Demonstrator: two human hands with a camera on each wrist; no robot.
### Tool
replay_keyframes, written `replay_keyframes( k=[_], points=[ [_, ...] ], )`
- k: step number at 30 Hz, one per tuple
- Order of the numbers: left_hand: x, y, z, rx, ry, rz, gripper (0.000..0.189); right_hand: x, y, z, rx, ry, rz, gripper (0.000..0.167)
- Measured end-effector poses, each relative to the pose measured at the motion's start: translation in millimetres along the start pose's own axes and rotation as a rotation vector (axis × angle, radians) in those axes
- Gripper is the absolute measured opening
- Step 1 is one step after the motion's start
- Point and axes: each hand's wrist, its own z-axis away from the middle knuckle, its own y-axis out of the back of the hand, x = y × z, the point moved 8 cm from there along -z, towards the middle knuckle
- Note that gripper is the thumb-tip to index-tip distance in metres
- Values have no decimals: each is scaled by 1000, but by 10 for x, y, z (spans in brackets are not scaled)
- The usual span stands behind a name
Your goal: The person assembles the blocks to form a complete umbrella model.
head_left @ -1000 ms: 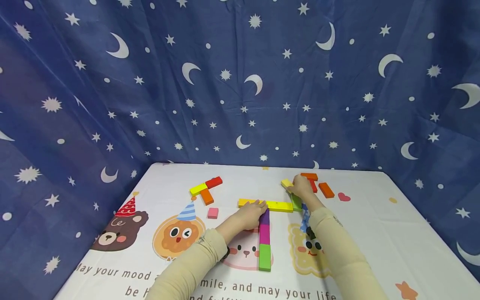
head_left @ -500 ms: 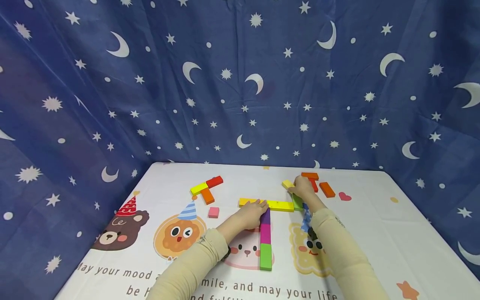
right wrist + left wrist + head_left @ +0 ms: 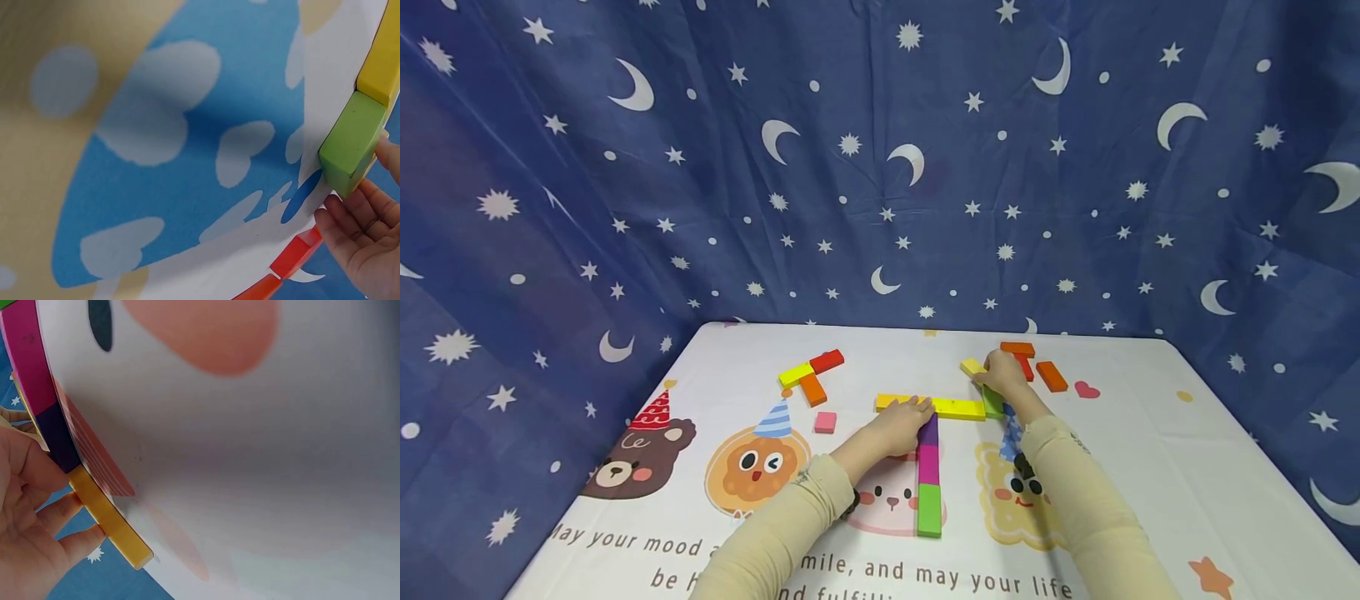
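In the head view, my left hand (image 3: pixel 901 427) rests at the joint of the yellow blocks (image 3: pixel 961 409) and the purple block (image 3: pixel 929 429). Its fingertips touch the yellow block's far edge (image 3: pixel 115 519) in the left wrist view. A magenta block (image 3: pixel 928 463) and a bright green block (image 3: pixel 929 510) continue the upright line of a T. At the bar's right end, a green block (image 3: pixel 992 402) meets the yellow. My right hand (image 3: pixel 1006 377) pinches a pale yellow block (image 3: pixel 973 368) against that green block, between thumb and fingers; most of its grip is hidden.
Orange (image 3: pixel 1017 349) and red (image 3: pixel 1026 367) blocks lie behind my right hand, with another orange block (image 3: pixel 1052 376) beside them. At the left are yellow (image 3: pixel 796 375), red (image 3: pixel 827 360) and orange (image 3: pixel 812 389) blocks, plus a small pink block (image 3: pixel 825 422). A starry curtain (image 3: pixel 880 200) hangs behind the table.
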Motion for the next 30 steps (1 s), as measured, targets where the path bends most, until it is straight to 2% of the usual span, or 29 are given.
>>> replay_keyframes(
  k=[8, 22, 26, 30],
  points=[
    [-3, 1, 9, -4, 1, 3, 54, -14, 9, 15, -3, 18, 4, 35],
    [0, 17, 25, 1, 0, 12, 55, 20, -16, 17, -36, -7, -9, 41],
    [10, 19, 30, -5, 5, 10, 56, 36, -8, 33, -57, 29, 5, 48],
    [11, 33, 40, -4, 8, 17, 57, 45, 80, 59, -29, 84, 11, 50]
  ],
)
